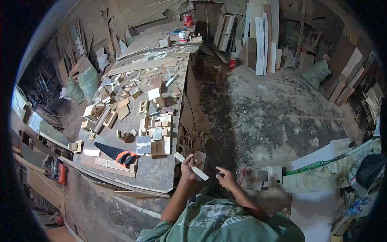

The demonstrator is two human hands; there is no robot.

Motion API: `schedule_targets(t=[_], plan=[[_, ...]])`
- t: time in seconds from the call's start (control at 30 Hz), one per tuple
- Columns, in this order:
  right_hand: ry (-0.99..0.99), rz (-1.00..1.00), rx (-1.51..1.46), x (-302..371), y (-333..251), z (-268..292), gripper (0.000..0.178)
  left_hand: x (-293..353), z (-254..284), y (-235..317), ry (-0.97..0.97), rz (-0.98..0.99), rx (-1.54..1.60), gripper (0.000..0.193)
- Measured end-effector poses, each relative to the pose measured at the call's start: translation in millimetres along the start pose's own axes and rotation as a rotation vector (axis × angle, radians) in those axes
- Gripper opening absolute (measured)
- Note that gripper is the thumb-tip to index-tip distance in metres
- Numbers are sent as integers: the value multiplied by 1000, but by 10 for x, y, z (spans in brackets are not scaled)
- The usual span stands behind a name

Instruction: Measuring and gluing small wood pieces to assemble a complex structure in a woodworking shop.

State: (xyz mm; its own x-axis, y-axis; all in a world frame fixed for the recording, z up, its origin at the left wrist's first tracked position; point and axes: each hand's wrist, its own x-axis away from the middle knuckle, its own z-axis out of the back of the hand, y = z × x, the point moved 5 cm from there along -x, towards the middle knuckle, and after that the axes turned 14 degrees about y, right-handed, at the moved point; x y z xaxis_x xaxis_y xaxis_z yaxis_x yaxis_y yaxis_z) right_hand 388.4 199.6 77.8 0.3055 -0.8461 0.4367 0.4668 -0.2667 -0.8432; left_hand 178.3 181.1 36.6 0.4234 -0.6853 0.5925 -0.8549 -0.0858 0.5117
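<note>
My left hand (188, 164) is closed round a pale wooden strip (199, 173), which slants from upper left to lower right beside the table edge. A small brownish flat piece (200, 157) shows just behind the strip; whether my fingers hold it too, I cannot make out. My right hand (227, 179), to the right of the strip and apart from it, grips a thin tool with a dark handle (219, 172). Its far end is lost against the dark floor, so its kind is unclear. A handsaw (117, 154) with an orange and black handle lies on the workbench to the left.
The workbench (151, 175) carries small wooden boxes (155, 135), many offcuts and a white tub (182, 37). Boards (260, 44) lean on the far wall. To my right are a side bench (306, 181), a green coiled hose (310, 167) and a black bag (373, 171).
</note>
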Motion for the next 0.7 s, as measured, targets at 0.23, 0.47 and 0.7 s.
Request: schedule_targets(t=[0.23, 0.47, 0.7], plan=[[334, 693, 325, -553, -307, 170, 53, -228, -719, -40, -36, 14, 65, 30], [241, 677, 506, -1035, -212, 195, 57, -830, -704, -234, -81, 43, 83, 35], [182, 569, 498, -1892, -187, 463, 53, -1802, -1073, -479, -101, 192, -14, 37]])
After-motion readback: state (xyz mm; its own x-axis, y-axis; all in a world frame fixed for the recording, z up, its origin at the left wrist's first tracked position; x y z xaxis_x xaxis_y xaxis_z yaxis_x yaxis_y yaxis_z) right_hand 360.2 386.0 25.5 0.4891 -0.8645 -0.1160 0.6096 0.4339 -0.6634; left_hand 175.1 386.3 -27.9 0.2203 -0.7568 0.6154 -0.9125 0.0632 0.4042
